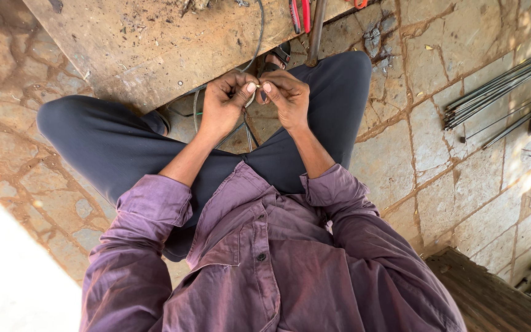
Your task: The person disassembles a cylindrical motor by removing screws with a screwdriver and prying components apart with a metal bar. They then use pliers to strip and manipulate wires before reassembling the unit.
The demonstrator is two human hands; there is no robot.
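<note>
My left hand point(225, 101) and my right hand point(285, 97) meet in front of me, fingertips pinched together on a thin wire point(259, 31) that curves up across the wooden board point(149, 43). Both hands grip the wire's end between thumb and fingers; a small pale piece point(252, 98) shows between them, too small to tell apart. I sit with knees spread, in dark trousers and a purple shirt with rolled sleeves.
Red-handled pliers point(300, 13) and a metal rod point(316, 31) lie at the board's far edge. A bundle of thin steel rods point(499, 86) rests on the stone floor at right. A dark wooden plank point(493, 295) sits lower right, a white surface lower left.
</note>
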